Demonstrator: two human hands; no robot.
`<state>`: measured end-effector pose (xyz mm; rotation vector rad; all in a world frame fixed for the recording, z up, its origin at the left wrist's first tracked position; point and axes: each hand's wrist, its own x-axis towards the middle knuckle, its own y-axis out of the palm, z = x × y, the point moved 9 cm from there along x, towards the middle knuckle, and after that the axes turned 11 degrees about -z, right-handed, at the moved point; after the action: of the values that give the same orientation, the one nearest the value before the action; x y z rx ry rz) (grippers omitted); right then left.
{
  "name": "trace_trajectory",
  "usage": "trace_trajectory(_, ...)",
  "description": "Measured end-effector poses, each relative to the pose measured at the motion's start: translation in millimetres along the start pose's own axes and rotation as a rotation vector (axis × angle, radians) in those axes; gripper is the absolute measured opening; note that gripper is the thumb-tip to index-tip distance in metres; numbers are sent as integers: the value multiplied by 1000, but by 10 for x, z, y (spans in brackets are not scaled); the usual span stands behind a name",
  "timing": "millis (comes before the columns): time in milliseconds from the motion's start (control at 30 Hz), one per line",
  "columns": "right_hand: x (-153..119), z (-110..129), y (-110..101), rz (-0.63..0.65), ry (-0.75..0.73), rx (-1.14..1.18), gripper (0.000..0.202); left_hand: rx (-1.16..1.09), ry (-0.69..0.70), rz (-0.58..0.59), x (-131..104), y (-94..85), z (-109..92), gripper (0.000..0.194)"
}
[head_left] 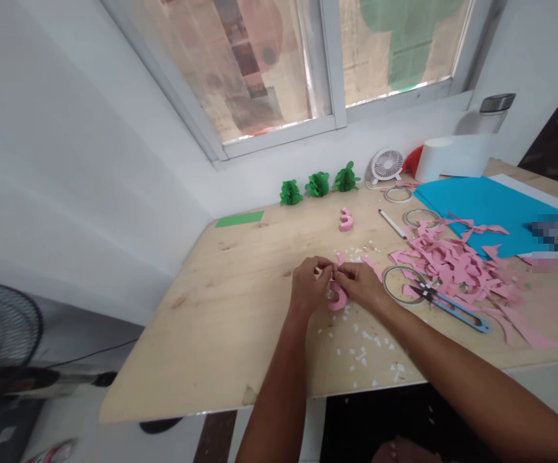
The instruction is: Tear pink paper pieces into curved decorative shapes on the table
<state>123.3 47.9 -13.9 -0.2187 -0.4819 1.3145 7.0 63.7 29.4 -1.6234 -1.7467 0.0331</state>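
Both hands meet over the front middle of the wooden table, fingers pinched close together. My left hand (310,283) and my right hand (362,281) grip a curved pink paper cutout (339,299), whose lower curve shows below the fingertips. The fingers hide its upper part. Around the hands lie small white paper bits (363,354). Just past my right hand is a thread snipper (452,307) with blue handles, lying partly over a roll of tape (404,285). Farther back sits a stack of pink paper cutouts (346,219) of a similar curved shape.
Pink paper scraps (457,260) heap at the right beside blue sheets (481,202). A white pen (392,224) lies behind them. Three green paper figures (318,184) stand along the wall, near a small white fan (387,166). A green strip (240,219) lies back left.
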Motion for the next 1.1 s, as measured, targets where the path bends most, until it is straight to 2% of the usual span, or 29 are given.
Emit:
trace_trajectory(200,0,-63,28,2,52,81,30,-38,-58,-4,5,2,43,10)
trace_trajectory(533,-7,-77,54,22,218,432,32,-108,-156,-10,31,-37,154,13)
trace_trajectory(633,-12,-71,45,16,256,527,31,-130,-168,39,12,9,168,16)
trace_trajectory(800,6,-64,6,0,296,663,27,-265,-318,232,-87,185,209,16)
trace_trajectory(867,24,-60,-28,-20,295,685,27,-335,-330,293,-104,221,169,13)
trace_trajectory(1000,49,-58,-85,-51,287,723,25,-341,-289,342,-100,228,134,25)
trace_trajectory(1100,68,-54,-151,-88,275,742,24,-360,-288,327,-90,228,194,15)
